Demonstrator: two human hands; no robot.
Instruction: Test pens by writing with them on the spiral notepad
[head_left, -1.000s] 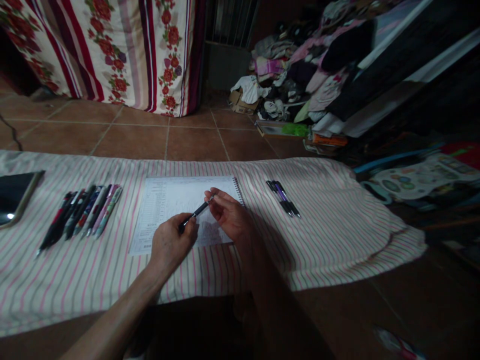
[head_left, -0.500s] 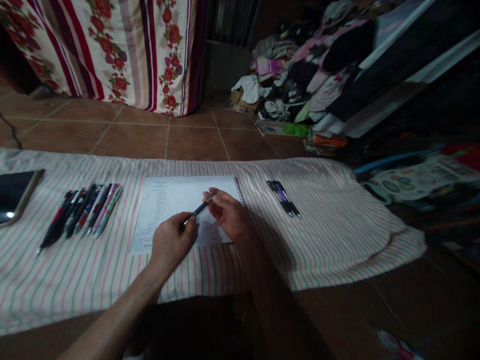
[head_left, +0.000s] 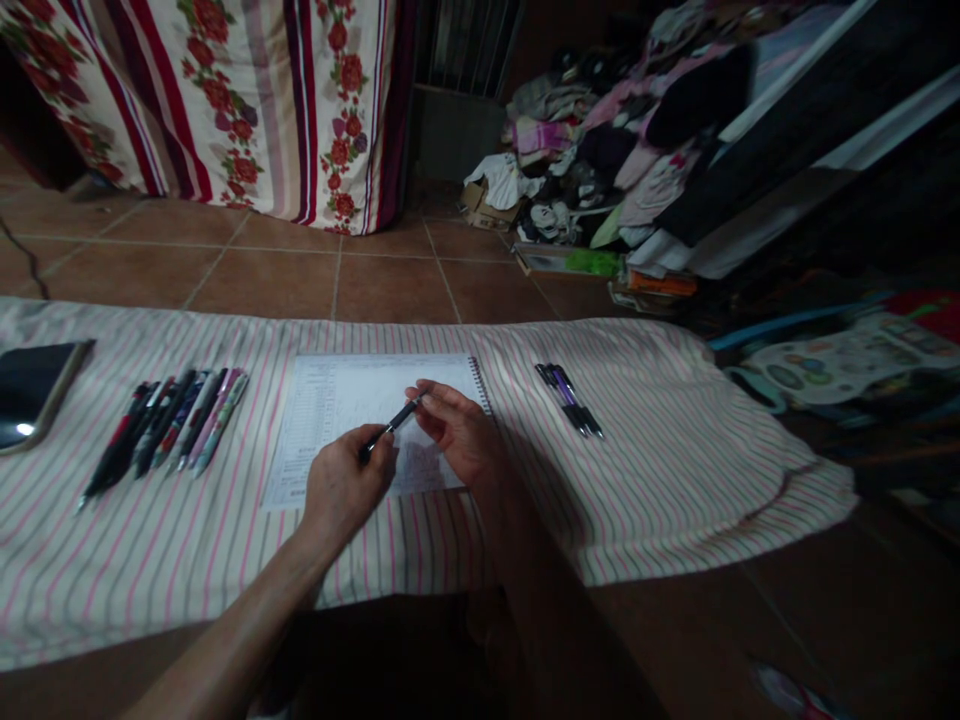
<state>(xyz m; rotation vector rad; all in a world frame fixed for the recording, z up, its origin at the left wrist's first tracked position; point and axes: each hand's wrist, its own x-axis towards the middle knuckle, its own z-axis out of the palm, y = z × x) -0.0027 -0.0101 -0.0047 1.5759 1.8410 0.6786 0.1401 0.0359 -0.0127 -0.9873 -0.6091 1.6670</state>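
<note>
A dark pen (head_left: 391, 424) with silver parts slants between my two hands, above a spiral notebook (head_left: 300, 430). My left hand (head_left: 349, 480) is closed round its lower left end. At its upper right end, the fingertips of my right hand (head_left: 457, 430) pinch the tip. The notebook's page is white with printed lines and a table, and its coil runs along the right side. To the left lies a row of several pens (head_left: 180, 420) in dark, red, pink and floral colours. A small group of black and purple pens (head_left: 570, 400) rests to the right.
Under everything spreads a striped cloth (head_left: 675, 450) over a low table. A dark tablet or phone (head_left: 37, 390) lies at its left edge. Beyond are a tiled floor (head_left: 277, 275), a floral curtain (head_left: 262, 110) and a heap of clothes (head_left: 585, 150).
Almost nothing differs. Both hands keep the pen in nearly the same pose, and the whole view has shifted very slightly.
</note>
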